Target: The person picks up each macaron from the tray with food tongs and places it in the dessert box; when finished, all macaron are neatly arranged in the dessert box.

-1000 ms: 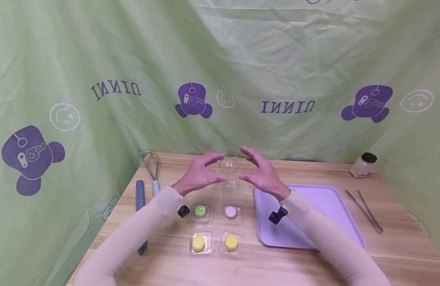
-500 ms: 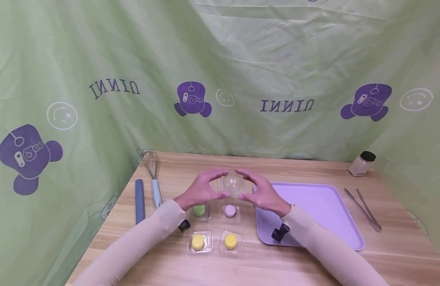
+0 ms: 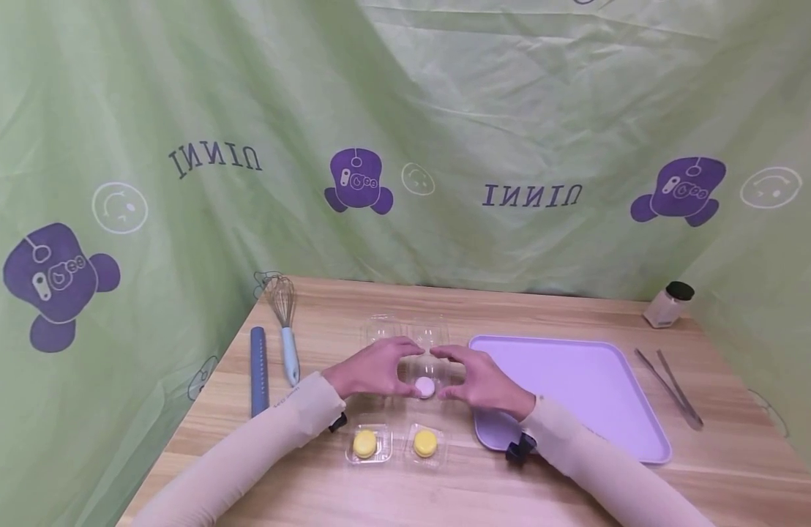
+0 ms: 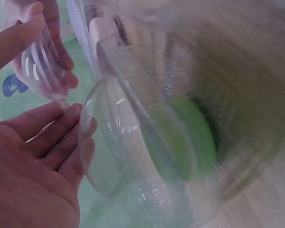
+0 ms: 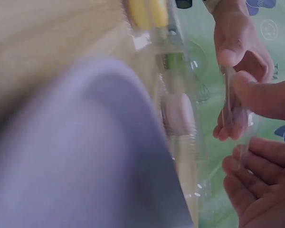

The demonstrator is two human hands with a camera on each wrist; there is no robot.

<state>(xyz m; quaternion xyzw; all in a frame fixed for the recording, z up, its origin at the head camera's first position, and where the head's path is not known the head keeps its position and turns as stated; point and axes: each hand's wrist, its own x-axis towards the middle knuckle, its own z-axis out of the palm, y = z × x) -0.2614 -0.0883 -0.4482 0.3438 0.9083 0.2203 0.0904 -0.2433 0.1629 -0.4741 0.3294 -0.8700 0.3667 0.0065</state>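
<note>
My left hand and right hand hold a clear plastic dome lid between them, thumbs on the near side and fingers on the far side. The lid hangs above a pink macaron, which sits in a small clear tray and shows between my thumbs. A green macaron stands under another clear dome in the left wrist view; in the head view my left hand hides it. Nearer me, two yellow macarons sit in clear trays without domes.
Two more clear lids lie behind my hands. A purple tray is under and beside my right forearm. Tongs and a jar stand farther right. A whisk and a blue strip lie left.
Both hands have come from the back of the table toward me. They have closed in on the clear lid and brought it over the pink macaron.
</note>
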